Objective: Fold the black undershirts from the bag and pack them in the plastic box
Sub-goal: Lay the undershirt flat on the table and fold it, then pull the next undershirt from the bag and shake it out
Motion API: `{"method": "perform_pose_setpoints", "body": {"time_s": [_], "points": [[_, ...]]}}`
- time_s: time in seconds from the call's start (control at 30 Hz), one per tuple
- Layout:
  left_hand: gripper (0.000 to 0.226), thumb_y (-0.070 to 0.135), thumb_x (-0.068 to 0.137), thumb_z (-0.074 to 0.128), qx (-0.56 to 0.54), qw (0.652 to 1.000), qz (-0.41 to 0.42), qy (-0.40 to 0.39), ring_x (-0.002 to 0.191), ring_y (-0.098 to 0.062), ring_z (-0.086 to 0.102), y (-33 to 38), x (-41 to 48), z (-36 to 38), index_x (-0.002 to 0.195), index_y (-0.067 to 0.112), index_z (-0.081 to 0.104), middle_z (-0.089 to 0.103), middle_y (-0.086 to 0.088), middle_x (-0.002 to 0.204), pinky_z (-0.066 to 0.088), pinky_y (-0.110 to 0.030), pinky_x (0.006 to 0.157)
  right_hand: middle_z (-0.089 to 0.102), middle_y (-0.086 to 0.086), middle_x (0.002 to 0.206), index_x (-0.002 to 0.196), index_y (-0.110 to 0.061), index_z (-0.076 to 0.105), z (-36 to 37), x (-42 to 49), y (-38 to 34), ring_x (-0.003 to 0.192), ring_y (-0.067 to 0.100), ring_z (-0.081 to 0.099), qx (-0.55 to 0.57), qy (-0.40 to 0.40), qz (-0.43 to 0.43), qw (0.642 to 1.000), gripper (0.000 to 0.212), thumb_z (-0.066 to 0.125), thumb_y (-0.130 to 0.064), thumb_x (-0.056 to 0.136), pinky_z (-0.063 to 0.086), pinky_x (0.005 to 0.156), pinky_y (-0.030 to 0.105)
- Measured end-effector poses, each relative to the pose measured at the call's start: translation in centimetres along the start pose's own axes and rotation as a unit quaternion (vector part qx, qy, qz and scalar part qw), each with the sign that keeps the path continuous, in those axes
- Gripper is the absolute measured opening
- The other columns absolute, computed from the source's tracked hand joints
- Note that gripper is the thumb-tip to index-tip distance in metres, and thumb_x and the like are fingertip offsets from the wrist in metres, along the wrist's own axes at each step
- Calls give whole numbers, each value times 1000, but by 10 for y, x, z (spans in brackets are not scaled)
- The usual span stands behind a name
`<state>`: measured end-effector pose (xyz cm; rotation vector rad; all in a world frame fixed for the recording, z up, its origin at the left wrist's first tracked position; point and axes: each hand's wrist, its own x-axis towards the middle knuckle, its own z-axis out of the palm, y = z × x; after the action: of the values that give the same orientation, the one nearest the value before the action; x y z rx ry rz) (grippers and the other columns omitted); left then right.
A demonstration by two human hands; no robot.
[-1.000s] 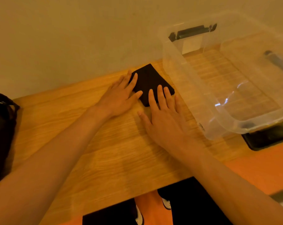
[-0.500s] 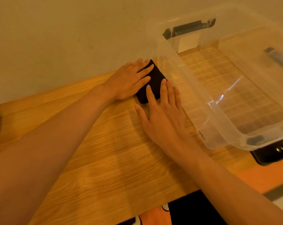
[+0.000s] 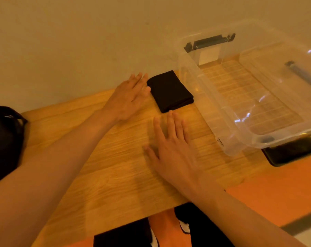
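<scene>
Black folded cloth undershirt (image 3: 170,90) lies squared on the wooden surface (image 3: 115,157); both hands (image 3: 128,98) (image 3: 172,147) flat, empty; clear plastic box (image 3: 227,139) unfilled, packing remains.

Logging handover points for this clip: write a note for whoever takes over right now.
Left hand: open, fingers straight at the left edge of the shirt, holding nothing.
Right hand: open, flat over the table, fingertips just short of the shirt.
Shirt: folded, on the table beside the box, not in it. Nothing shows inside the box. Bag at far left.
Done: one shirt folded.
Left: put it in the box, then check the bag for more.
</scene>
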<state>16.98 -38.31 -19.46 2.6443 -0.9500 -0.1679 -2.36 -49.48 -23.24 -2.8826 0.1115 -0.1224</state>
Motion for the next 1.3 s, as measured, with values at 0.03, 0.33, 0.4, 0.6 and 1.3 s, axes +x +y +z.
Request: {"method": "perform_pose_setpoints", "body": {"time_s": [0.03, 0.33, 0.4, 0.6, 1.3], "points": [[79, 68, 95, 5, 8, 1000, -12, -4, 156, -14, -3, -3, -16, -3, 162, 27, 9, 3, 5, 170, 2, -37, 127, -6, 24, 165, 162, -18, 4, 0, -5, -6, 154, 37, -11, -3, -1, -8, 1000, 78, 25, -62, 101, -2, 125, 50], [98, 73, 83, 0, 77, 986, -127, 71, 153, -25, 23, -26, -175, -44, 158, 19, 33, 24, -9, 166, 18, -41, 124, -10, 16, 167, 161, -25, -1, -29, -16, -78, 154, 32, -13, 27, -59, -57, 996, 75, 14, -65, 100, -2, 126, 49], [94, 73, 88, 5, 78, 978, -158, 114, 151, -26, 27, -24, -207, -60, 156, 17, 36, 30, -9, 164, 20, -43, 123, 0, 14, 168, 161, -25, 9, -34, -9, -98, 155, 32, -4, 61, -71, -57, 994, 74, 19, -66, 100, 6, 126, 50], [68, 60, 101, 28, 138, 938, -184, 261, 121, -32, 55, -27, -289, -104, 134, 9, 59, 59, -12, 134, 41, -47, 102, 45, 16, 150, 151, -18, 40, -46, 25, -167, 137, 35, 42, 145, -95, -72, 982, 64, 43, -58, 101, 40, 110, 44], [81, 63, 102, 30, 88, 846, -402, 340, 157, -26, 4, -127, -437, -95, 161, 8, 18, 9, -11, 169, 9, -43, 125, 64, 8, 119, 129, -19, 62, -47, 88, -418, 111, 29, 59, 23, -24, -422, 906, 47, 60, -51, 95, 50, 91, 41]]}}
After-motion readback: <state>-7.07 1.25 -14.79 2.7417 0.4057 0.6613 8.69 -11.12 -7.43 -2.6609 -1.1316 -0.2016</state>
